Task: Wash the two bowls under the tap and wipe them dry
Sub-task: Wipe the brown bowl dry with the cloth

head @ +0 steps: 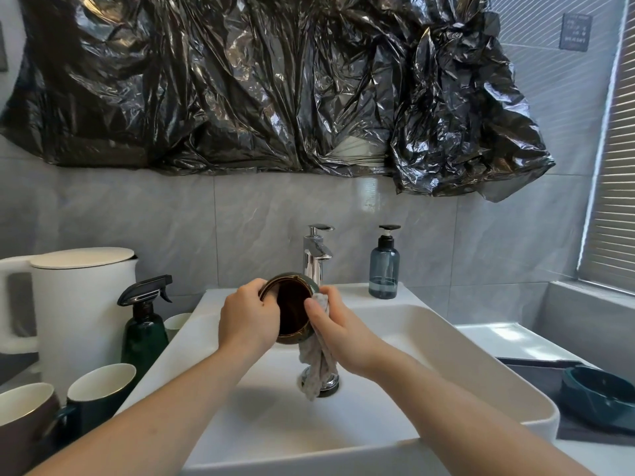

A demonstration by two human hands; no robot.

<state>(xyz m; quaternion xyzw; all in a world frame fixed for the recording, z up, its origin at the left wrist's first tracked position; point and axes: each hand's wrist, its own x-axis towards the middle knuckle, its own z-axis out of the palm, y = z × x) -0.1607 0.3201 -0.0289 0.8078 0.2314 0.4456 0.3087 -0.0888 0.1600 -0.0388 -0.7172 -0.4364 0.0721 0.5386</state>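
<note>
Over the white sink (446, 341) I hold a small bowl (292, 307), dark brown inside with a green-glazed outside, tipped on its side with the opening facing me. My left hand (247, 321) grips its left rim. My right hand (338, 333) presses a pale cloth (318, 362) against the bowl's right side; the cloth's tail hangs down to the drain (330, 384). The chrome tap (316, 255) stands just behind the bowl, with no water visibly running. A second, dark teal bowl (601, 396) rests on a grey mat on the counter at the right.
Left of the sink stand a white kettle (79, 304), a dark green spray bottle (144, 331) and several mugs (99, 389). A blue soap dispenser (384, 269) sits on the sink's back ledge. Black plastic sheeting (275, 84) covers the wall above.
</note>
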